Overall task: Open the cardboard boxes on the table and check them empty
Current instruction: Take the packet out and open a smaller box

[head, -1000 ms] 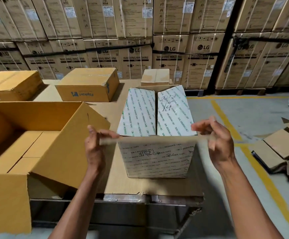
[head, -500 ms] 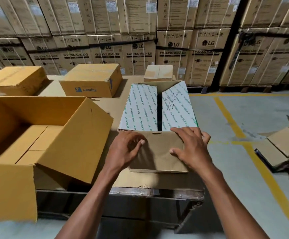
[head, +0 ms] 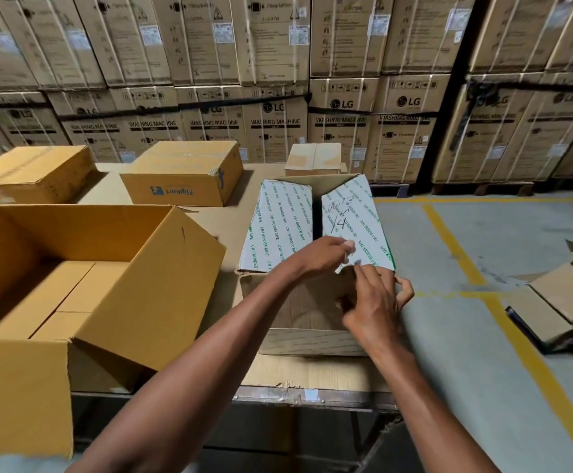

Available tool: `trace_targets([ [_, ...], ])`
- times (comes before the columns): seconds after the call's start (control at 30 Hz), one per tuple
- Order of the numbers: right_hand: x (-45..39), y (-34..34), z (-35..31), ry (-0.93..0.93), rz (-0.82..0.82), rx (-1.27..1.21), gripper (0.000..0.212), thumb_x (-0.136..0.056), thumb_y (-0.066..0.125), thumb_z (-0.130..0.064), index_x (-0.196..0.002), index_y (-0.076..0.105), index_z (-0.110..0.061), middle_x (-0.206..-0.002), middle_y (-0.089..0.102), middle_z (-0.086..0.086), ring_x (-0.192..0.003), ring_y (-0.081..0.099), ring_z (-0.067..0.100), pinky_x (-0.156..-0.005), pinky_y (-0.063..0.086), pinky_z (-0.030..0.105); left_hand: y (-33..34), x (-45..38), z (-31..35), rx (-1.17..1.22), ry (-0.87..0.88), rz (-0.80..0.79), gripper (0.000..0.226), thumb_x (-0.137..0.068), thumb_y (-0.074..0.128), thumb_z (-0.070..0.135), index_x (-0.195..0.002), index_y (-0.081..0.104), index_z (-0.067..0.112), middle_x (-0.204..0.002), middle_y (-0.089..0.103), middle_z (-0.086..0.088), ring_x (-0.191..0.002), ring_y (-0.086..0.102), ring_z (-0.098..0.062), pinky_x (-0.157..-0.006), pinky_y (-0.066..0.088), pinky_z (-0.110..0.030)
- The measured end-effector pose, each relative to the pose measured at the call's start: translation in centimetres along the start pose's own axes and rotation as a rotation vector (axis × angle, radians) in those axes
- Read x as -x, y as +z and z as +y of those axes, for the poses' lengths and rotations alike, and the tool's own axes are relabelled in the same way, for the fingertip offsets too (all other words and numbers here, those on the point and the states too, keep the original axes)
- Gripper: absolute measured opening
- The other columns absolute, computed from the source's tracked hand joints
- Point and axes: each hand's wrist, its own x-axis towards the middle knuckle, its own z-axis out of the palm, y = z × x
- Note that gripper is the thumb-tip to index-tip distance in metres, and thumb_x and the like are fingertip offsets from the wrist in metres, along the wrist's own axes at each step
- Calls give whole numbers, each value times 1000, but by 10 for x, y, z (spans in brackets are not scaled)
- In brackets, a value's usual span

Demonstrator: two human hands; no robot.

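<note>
I'm opening the white box (head: 312, 254) near the worktop's right edge: my left fingers (head: 345, 246) and right fingers (head: 404, 288) pinch its right flap (head: 356, 220), which I should fold out next.

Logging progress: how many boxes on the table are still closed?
3: tan box far left, Flipkart box behind the open box, small box at the far edge. More may sit outside the view.
</note>
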Motion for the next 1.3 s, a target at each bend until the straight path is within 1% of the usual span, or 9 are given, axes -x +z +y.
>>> trace_targets([
  [0.2, 3, 0, 6, -7, -57, 15, 51, -48, 77, -8, -95, 62, -21, -102, 60, -7, -110, 51, 21, -93, 28, 46, 7, -12, 21, -21, -163, -141, 54, -109, 30, 39, -144, 47, 2, -141, 54, -18, -110, 48, -25, -95, 37, -33],
  [0.3, 3, 3, 9, -4, -120, 21, 47, -55, 81, -16, -100, 69, -24, -111, 63, -4, -121, 46, 21, -97, 28, 46, 11, -9, 29, -94, -111, -83, 56, -108, 33, 42, -132, 58, -2, -144, 53, -20, -123, 54, -34, -105, 43, -41],
  [0.37, 4, 4, 12, -42, -96, -37, 53, -63, 78, -22, -114, 66, -26, -115, 62, -3, -119, 46, 24, -96, 30, 49, 13, -1, 38, -226, -32, -42, 62, -107, 32, 47, -141, 51, 0, -153, 43, -21, -139, 43, -35, -115, 34, -42],
  [0.5, 5, 0, 11, -98, -48, -32, 64, -67, 71, -31, -129, 53, -28, -125, 50, -2, -120, 46, 30, -93, 27, 45, 3, 26, 54, -429, 57, 172, 80, -95, 42, 69, -159, 25, 24, -167, 20, -2, -156, 0, -32, -117, -10, -64],
  [0.63, 5, -3, 7, -55, -30, -124, 61, -61, 82, -19, -116, 60, -30, -114, 59, -6, -119, 48, 24, -95, 27, 48, -33, 34, 36, -541, 88, 483, 85, -89, 48, 73, -158, 21, 30, -169, 10, 0, -155, -8, -30, -111, -21, -65],
  [0.77, 3, -7, 0, -6, -96, -76, 64, -54, 88, -18, -110, 63, -34, -113, 62, -13, -119, 49, 19, -96, 23, 43, -66, 42, -7, -544, -72, 572, 87, -88, 52, 72, -158, 22, 30, -169, 5, -2, -153, -13, -41, -113, -15, -69],
  [0.97, 3, -8, -2, 7, -98, -64, 66, -53, 92, -21, -110, 63, -36, -113, 62, -12, -118, 46, 18, -95, 22, 42, -72, 54, -66, -370, -258, 471, 97, -76, 61, 79, -155, 26, 36, -169, 3, -2, -152, -1, -47, -112, 4, -76],
  [1.13, 2, -11, -4, 24, -140, -62, 63, -55, 91, -23, -110, 62, -37, -114, 62, -13, -118, 45, 18, -95, 23, 44, -57, 61, -87, -299, -187, 298, 108, -61, 77, 73, -153, 38, 33, -169, -1, -3, -152, 21, -37, -117, 31, -57],
  [1.3, -4, -17, -11, 27, -157, 6, 41, -79, 61, -65, -110, 63, -40, -117, 62, -17, -117, 48, 15, -98, 21, 46, -44, 65, -97, -338, -104, 348, 95, -59, 86, 57, -144, 52, 29, -169, -8, 2, -148, 31, -35, -112, 39, -50],
])
